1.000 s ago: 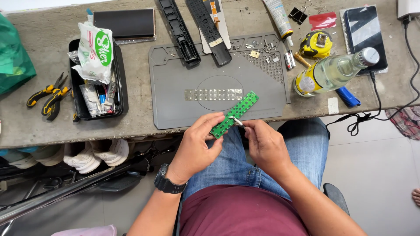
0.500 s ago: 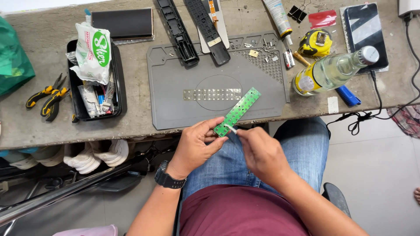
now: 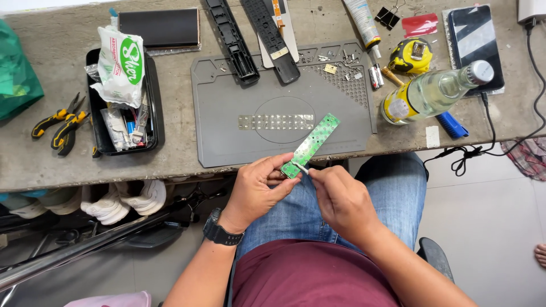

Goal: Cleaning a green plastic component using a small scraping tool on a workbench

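My left hand [image 3: 259, 187] pinches the near end of a long green circuit board [image 3: 311, 144], which slants up and to the right over the front edge of the grey work mat [image 3: 227, 131]. My right hand [image 3: 340, 200] holds a thin pale tool [image 3: 301, 167] whose tip touches the board's near end. A strip of clear button pads [image 3: 276, 121] lies flat on the mat just beyond the board. Both hands hover above my lap, below the bench edge.
Two black remote shells [image 3: 250, 40] lie at the mat's far edge with small screws beside them. A black tray [image 3: 154, 113] of bags and tools sits left, pliers [image 3: 60, 124] further left. A clear bottle [image 3: 435, 91], yellow tape measure [image 3: 410, 55] and phone [image 3: 475, 37] lie right.
The green board has tilted slightly and slid right. My right hand moved in closer so the tool tip meets the board's near end.
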